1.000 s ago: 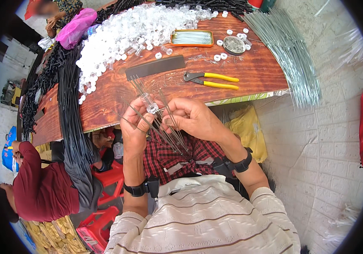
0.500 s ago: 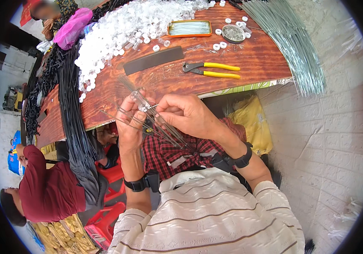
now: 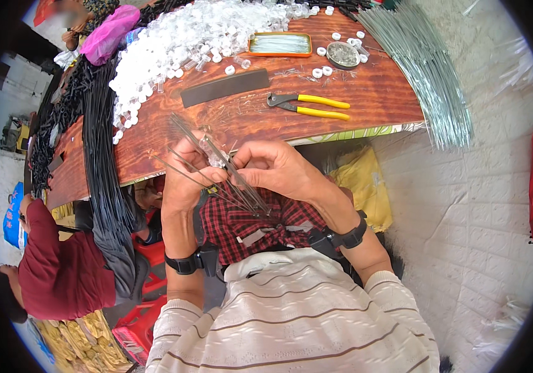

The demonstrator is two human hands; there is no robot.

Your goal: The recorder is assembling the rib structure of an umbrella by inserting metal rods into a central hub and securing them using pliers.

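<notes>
Reddish-brown wood grain shows across the surface [image 3: 378,93], where white and clear plastic pieces [image 3: 179,37] lie heaped behind a dark flat bar [image 3: 225,87] and yellow-handled pliers [image 3: 322,99]. Nearer the person, above a red-and-black checked cloth [image 3: 223,217], the left hand [image 3: 186,177] holds a clear plastic cylinder [image 3: 214,154] with thin metal rods [image 3: 245,193] running slantwise beside it. The right hand [image 3: 273,165] has thumb and fingers drawn narrow against the rods; whether it pinches one, I cannot tell.
</notes>
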